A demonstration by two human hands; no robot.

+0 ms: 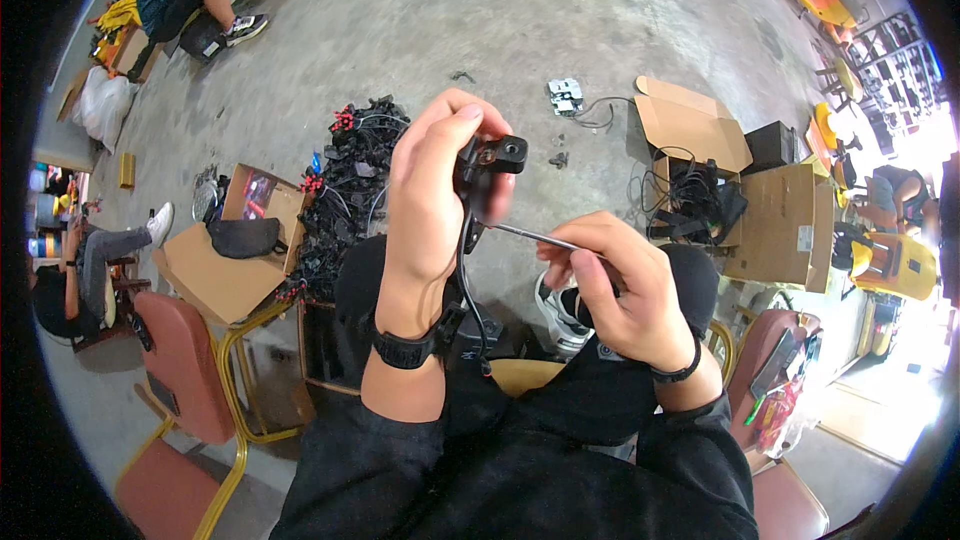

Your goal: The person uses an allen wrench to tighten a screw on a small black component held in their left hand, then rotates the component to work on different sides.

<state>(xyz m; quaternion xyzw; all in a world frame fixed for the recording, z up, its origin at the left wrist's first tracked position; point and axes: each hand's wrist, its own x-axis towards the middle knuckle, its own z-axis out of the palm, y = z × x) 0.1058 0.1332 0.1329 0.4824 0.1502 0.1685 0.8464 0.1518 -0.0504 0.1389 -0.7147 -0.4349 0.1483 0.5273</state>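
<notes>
My left hand [425, 185] is raised in front of me, its fingers wrapped round a small black device [511, 154] with a square, camera-like block on top. From the device a thin black cable [463, 285] hangs down past my wrist. In my right hand [635, 290] is a screwdriver [535, 236], gripped between thumb and fingers; its handle is mostly hidden in the palm. The metal shaft points left, and its tip reaches the lower part of the device. Whether the tip sits in a screw cannot be made out.
On the floor to the left lies a heap of black parts [350, 180], beside an open cardboard box [225, 275] with a black pouch. Cables fill another open box [690, 125] on the right. Chairs [180, 365] flank me. A grey-white part [565, 96] lies ahead; people sit farther off.
</notes>
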